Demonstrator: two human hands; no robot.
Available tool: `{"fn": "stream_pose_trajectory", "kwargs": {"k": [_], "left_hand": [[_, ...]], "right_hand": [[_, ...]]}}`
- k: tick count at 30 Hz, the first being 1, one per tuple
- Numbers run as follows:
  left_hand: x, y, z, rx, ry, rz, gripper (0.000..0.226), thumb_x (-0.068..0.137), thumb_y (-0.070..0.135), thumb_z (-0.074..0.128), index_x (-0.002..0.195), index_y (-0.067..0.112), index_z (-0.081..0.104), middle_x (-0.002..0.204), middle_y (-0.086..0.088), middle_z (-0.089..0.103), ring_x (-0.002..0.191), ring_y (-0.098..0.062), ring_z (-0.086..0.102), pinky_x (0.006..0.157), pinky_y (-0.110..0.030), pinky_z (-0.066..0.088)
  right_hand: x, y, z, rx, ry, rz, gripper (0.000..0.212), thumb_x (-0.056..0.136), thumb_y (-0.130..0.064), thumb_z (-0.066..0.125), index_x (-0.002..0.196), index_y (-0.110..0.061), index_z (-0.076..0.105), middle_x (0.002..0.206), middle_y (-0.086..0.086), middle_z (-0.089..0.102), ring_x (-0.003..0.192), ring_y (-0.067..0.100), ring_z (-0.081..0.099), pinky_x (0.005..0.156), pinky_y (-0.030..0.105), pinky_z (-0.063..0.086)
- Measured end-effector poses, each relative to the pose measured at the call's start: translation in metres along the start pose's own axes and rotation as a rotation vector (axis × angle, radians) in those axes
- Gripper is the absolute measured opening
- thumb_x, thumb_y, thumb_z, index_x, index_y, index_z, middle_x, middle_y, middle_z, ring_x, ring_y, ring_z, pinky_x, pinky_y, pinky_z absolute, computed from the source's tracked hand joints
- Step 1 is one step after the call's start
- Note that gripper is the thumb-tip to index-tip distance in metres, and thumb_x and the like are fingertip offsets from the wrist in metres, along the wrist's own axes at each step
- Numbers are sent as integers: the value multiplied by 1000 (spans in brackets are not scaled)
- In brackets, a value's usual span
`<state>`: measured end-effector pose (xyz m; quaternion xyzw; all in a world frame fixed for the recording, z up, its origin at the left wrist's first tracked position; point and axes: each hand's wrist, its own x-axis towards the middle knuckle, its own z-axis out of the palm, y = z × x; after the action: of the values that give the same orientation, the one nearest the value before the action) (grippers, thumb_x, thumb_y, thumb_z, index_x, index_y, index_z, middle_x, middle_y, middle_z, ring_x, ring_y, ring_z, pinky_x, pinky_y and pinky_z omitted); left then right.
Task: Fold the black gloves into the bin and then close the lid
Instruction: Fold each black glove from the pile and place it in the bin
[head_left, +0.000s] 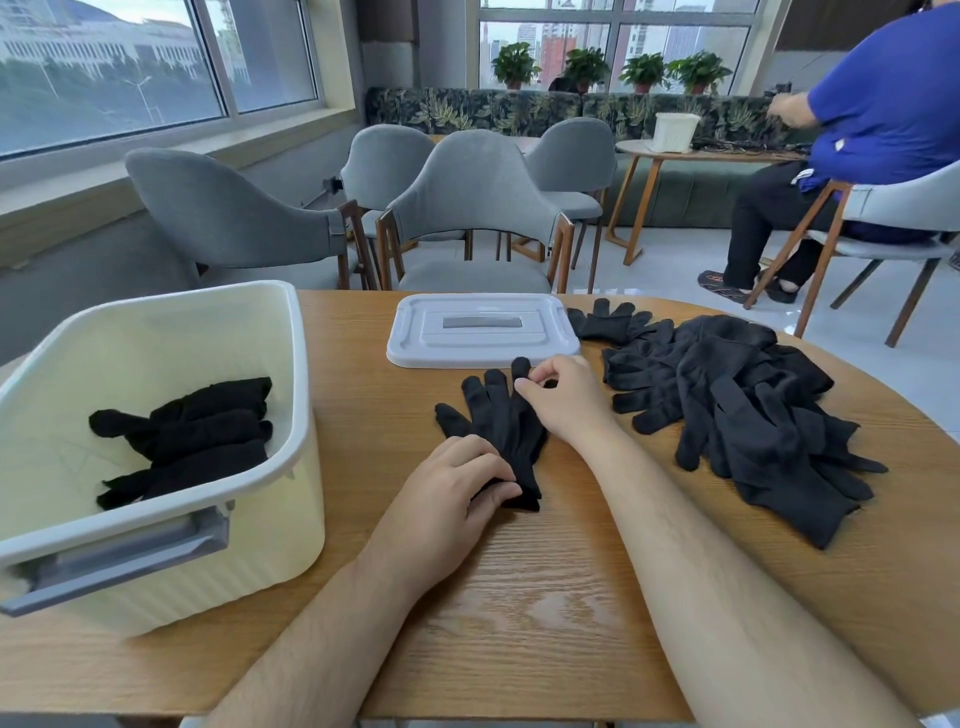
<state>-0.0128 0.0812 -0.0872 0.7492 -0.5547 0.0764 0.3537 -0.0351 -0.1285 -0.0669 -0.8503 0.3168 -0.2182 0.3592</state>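
A black glove (498, 415) lies flat on the wooden table (519, 597), fingers pointing away from me. My left hand (457, 488) grips its cuff end at the near side. My right hand (561, 400) pinches the glove's far fingertips. On the left stands a cream bin (291, 457), holding several folded black gloves (192, 436). Its grey-white lid (480, 330) lies flat on the table beyond the glove. A heap of loose black gloves (748, 410) covers the table to the right.
Grey chairs (467, 208) stand close behind the table's far edge. A person in a blue shirt (883, 104) sits at another table far right. The table's near edge runs just below my forearms.
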Motion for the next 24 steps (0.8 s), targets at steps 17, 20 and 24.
{"fn": "stream_pose_trajectory", "kwargs": {"k": [17, 20, 24], "left_hand": [[-1, -1, 0, 27, -55, -7, 7, 92, 30, 70, 93, 23, 69, 94, 18, 53, 94, -5, 50, 81, -27, 49], [-1, -2, 1, 38, -50, 3, 6, 93, 28, 70, 92, 23, 70, 93, 16, 55, 93, -5, 50, 80, -27, 48], [0, -3, 2, 50, -45, 29, 5, 91, 24, 70, 92, 20, 73, 94, 14, 58, 91, -9, 52, 80, -26, 46]], "right_hand": [[5, 13, -9, 36, 72, -43, 28, 93, -14, 72, 119, -21, 62, 126, 0, 57, 106, 12, 57, 83, 18, 44], [2, 3, -7, -148, 172, -227, 18, 96, -28, 68, 113, -23, 68, 118, -5, 51, 116, 15, 47, 98, 28, 41], [-15, -27, 20, -117, -82, -415, 19, 92, -48, 67, 94, -31, 75, 102, -11, 53, 108, 12, 46, 99, 33, 38]]}}
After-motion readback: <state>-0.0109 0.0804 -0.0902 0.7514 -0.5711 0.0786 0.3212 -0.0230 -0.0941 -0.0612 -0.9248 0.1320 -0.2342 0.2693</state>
